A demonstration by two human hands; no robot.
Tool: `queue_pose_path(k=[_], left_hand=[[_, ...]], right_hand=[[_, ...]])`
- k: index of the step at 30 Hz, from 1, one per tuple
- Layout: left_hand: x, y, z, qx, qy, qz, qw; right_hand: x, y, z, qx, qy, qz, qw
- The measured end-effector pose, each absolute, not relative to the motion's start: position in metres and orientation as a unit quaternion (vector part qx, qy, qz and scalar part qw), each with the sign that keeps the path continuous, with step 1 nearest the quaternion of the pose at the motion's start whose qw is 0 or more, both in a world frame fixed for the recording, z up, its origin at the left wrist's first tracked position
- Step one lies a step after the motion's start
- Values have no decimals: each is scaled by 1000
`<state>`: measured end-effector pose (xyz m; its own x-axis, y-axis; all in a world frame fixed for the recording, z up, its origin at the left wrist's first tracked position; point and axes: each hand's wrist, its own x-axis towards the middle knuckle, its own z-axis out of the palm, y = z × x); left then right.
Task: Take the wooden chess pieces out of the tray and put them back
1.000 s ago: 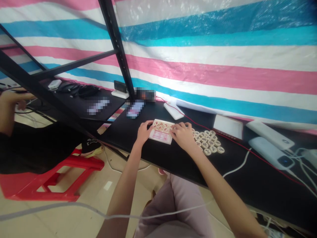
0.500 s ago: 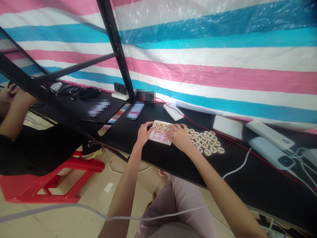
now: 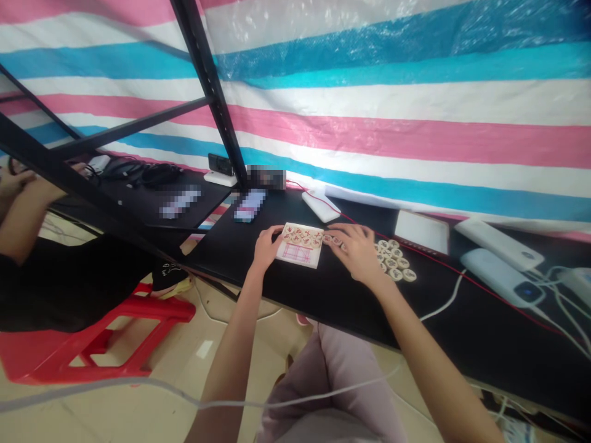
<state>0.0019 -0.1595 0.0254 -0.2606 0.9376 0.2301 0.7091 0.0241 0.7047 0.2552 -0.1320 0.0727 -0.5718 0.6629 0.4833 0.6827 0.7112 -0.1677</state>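
Observation:
On the black table lies a shallow white box point(image 3: 290, 261) with a red grid printed on its near part. Rows of round xiangqi pieces point(image 3: 302, 235) with red characters fill its far part. My left hand point(image 3: 266, 247) grips the box's left edge between thumb and fingers. My right hand point(image 3: 359, 251) is to the right of the box, fingers apart over a few loose pieces, some hidden under it. One loose piece point(image 3: 327, 239) shows by the box's right edge. Farther right, several more pieces point(image 3: 394, 261) lie together in a flat group.
A white slab-shaped thing point(image 3: 321, 206), a white-topped flat box point(image 3: 422, 231) and a pale blue device point(image 3: 501, 278) stand toward the back. A red cable point(image 3: 434, 261) crosses the table. A black metal post point(image 3: 210, 86) rises at left; beyond it sits another person near a red stool point(image 3: 170, 314).
My right hand has moved right, off the box and onto the loose pieces. The pieces in the box now show in full. My left hand stays at the box's left edge.

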Motion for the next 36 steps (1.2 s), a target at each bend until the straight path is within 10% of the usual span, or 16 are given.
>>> queue_pose_path(k=[16, 26, 36], left_hand=[[3, -158, 26, 581, 704, 376, 160], [0, -158, 26, 581, 699, 381, 166], [2, -160, 31, 576, 710, 372, 160]], right_hand=[[311, -227, 31, -351, -920, 29, 172], [214, -154, 67, -320, -862, 253, 299], [165, -139, 47, -289, -909, 146, 262]])
